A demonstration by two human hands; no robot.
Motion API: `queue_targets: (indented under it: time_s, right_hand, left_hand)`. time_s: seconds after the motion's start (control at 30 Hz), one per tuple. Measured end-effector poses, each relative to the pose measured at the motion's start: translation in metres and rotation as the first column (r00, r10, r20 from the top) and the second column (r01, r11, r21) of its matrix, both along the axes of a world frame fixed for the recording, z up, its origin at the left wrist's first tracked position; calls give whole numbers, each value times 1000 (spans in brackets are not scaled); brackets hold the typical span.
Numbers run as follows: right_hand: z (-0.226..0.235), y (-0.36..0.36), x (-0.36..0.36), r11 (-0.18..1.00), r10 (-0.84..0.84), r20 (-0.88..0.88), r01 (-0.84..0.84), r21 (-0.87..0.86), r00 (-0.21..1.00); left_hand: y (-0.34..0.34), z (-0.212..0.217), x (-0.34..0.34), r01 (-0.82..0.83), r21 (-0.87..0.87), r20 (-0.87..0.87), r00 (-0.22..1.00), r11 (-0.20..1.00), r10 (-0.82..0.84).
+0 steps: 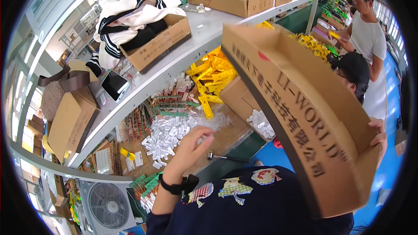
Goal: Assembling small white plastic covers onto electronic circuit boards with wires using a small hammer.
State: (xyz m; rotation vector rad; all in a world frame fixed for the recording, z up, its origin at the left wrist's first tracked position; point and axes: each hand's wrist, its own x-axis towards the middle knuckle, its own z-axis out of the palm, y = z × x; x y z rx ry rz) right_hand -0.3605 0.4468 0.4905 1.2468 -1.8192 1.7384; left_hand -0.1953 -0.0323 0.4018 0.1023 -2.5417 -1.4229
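Note:
A large open cardboard box (300, 117) is tilted up over the right side of my body. My right hand (378, 137) grips its far right edge, fingers curled over the cardboard. My left hand (191, 148), with a black watch (178, 185) on the wrist, is over the bench beside a heap of small white plastic pieces (163, 137). Its fingers are curled toward the thumb, and something pale shows between them, too small to name. A small hammer (226, 157) lies to the right of this hand. Yellow plastic parts (211, 74) are piled behind it.
Wired green boards (172, 102) lie left of the yellow pile. A smaller box (244, 98) holds white pieces. The shelf above carries a box with clothing (161, 41), a phone (115, 85) and a parts box (235, 0). A fan (111, 204) stands lower left. Two people (368, 39) are at right.

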Motion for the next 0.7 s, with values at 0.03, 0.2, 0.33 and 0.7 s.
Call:
queue_targets:
  time_s: [0.03, 0.2, 0.33, 0.7]
  right_hand:
    - [13, 14, 6, 989, -38, 42, 31, 143, 998]
    - [-14, -17, -23, 873, 184, 262, -280, 399, 947]
    - [-51, -100, -62, 677, 303, 472, -536, 505, 828]
    - [-197, -310, -117, 526, 643, 576, -838, 148, 505]
  left_hand:
    - [0, -7, -6, 77, 74, 62, 995, 994, -81]
    - [21, -54, -24, 107, 364, 125, 979, 925, -162]
    - [-6, -82, -13, -332, 658, 373, 923, 675, 90]
    - [-32, -126, 97, -726, 658, 407, 566, 199, 717]
